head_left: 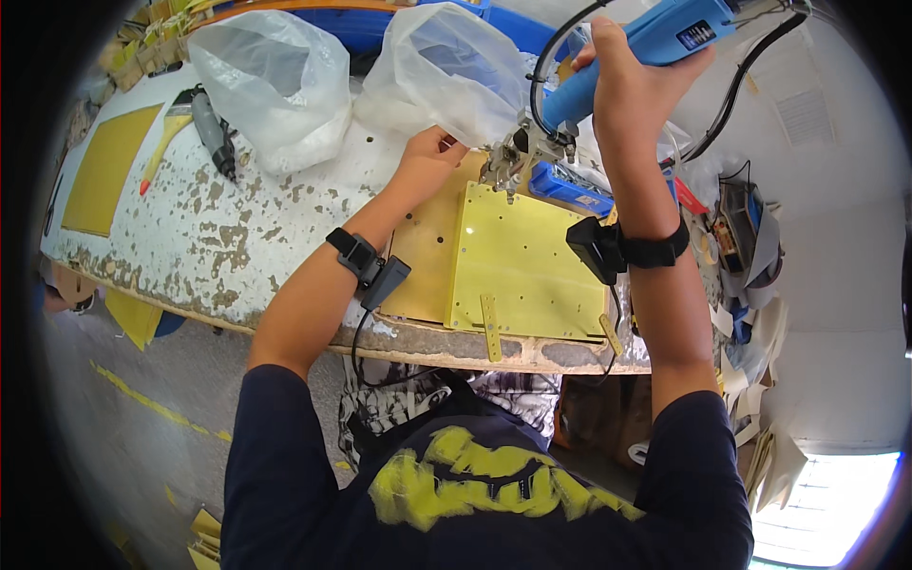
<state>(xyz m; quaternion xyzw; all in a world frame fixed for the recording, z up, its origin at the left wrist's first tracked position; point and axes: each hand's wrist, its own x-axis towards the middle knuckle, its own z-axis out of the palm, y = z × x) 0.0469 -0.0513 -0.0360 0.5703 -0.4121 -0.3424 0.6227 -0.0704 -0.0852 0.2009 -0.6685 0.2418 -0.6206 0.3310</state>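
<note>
My right hand [638, 90] is wrapped round the blue body of a power screwdriver [573, 98], held tilted with its metal head [513, 161] down over the far left corner of a yellow plate [532, 261]. The plate has small holes and lies on a tan board [418, 271] at the table's front edge. Beyond the board, my left hand [439, 152] is closed, fingers curled beside the lower edge of a clear plastic bag [432, 81]. Anything between those fingertips is hidden. Two narrow yellow strips with holes, a left one [490, 328] and a right one [610, 334], lie at the plate's near edge.
A blue bin [570, 190] of small metal parts stands behind the plate. Another plastic bag [275, 95], a brush [166, 142], a dark grey tool [214, 133] and a yellow sheet [112, 171] lie leftward on the worn white table [275, 214]. Black cables [731, 114] hang at right.
</note>
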